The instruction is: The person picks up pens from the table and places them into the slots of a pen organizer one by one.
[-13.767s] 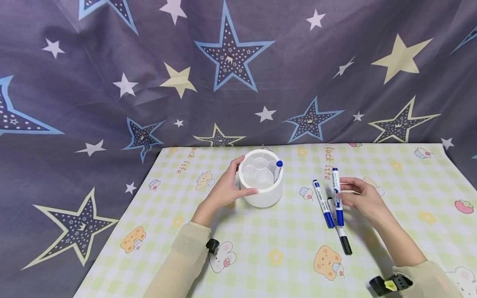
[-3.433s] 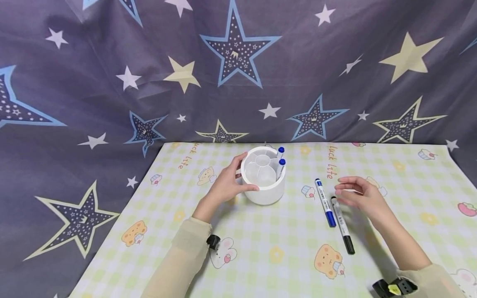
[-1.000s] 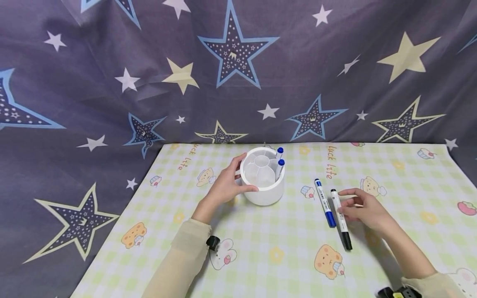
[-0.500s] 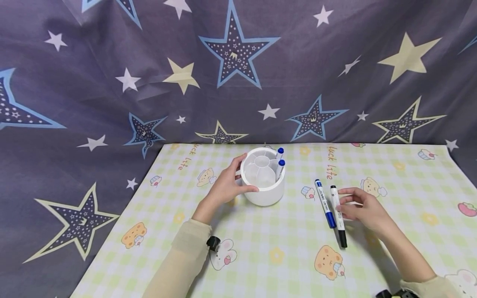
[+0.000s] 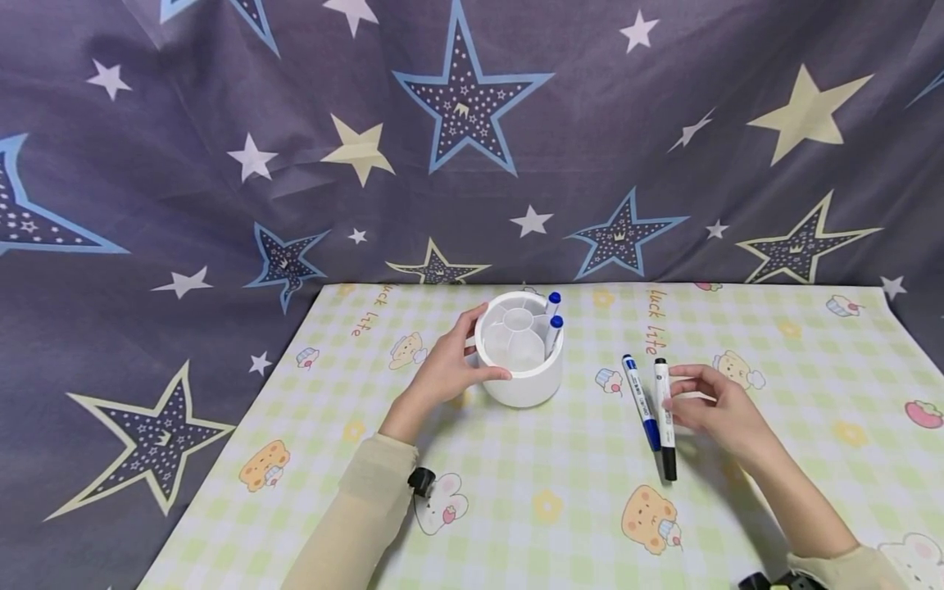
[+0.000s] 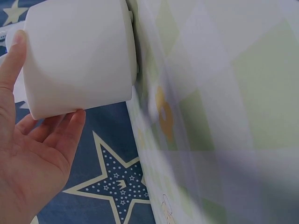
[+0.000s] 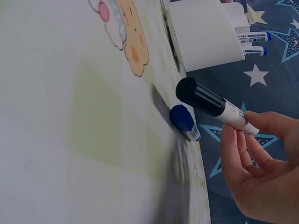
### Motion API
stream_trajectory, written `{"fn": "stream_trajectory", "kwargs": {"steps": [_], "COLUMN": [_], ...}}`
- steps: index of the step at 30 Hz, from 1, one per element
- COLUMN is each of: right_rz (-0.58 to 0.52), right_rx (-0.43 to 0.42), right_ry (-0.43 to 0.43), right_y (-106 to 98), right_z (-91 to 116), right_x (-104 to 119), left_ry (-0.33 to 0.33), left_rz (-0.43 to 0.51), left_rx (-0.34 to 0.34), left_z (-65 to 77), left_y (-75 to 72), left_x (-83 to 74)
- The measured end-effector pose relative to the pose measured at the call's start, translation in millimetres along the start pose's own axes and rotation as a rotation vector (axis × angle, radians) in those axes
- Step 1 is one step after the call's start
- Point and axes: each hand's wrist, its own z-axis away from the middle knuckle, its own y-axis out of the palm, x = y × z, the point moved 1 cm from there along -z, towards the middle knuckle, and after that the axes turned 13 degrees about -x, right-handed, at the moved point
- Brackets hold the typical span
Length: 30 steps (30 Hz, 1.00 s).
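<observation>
A round white pen holder (image 5: pixel 519 389) with several inner compartments stands at the middle back of the table. My left hand (image 5: pixel 442 369) grips its left side, thumb near the front rim and fingers around the back. Two blue-capped markers (image 5: pixel 555 326) stand upright inside along its right side. Between thumb and fingertips, my right hand (image 5: pixel 726 410) pinches a white marker with a black cap (image 7: pixel 205 99), which is raised off the table, cap end toward me. Just left of it a blue-capped marker (image 5: pixel 636 392) lies on the cloth, its lower end partly overlapped by the held one.
A green-and-white checked tablecloth (image 5: pixel 549 459) with cartoon prints covers the table. Behind the back edge hangs a dark star-patterned curtain (image 5: pixel 310 98). A black wrist strap piece (image 5: pixel 422 482) sits on the left sleeve.
A second blue marker now stands in the holder. My right hand has since pinched the black-capped marker and lifted it, shifting it slightly left and away from me. The left hand stays put.
</observation>
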Motion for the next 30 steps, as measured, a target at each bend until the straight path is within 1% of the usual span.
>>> {"fn": "stream_trajectory", "kwargs": {"steps": [2,6,9,14,22,30], "right_rz": [-0.014,-0.101,-0.167,-0.225,-0.282,-0.347], "right_rx": [-0.022,-0.053,-0.058,-0.061,-0.077,-0.105], "right_ry": [-0.012,-0.023,-0.024,-0.033,-0.076,-0.088], "right_y": [0,-1,-1,1,5,11], "right_z": [-1,-2,-2,-3,-5,-9], "right_x": [1,3,5,9,16,26], "left_ry": [0.003,0.007,0.009,0.008,0.013,0.011], "left_rz": [0.005,0.013,0.009,0.001,0.007,0.009], "left_rx": [-0.001,0.002,0.003,0.0,0.001,-0.002], "left_z": [-0.1,-0.4,-0.5,-0.6,-0.3,-0.1], "left_y": [0.0,-0.5,-0.8,-0.5,0.2,0.1], "left_x": [0.0,-0.3,-0.4,0.3,1.9,1.1]}}
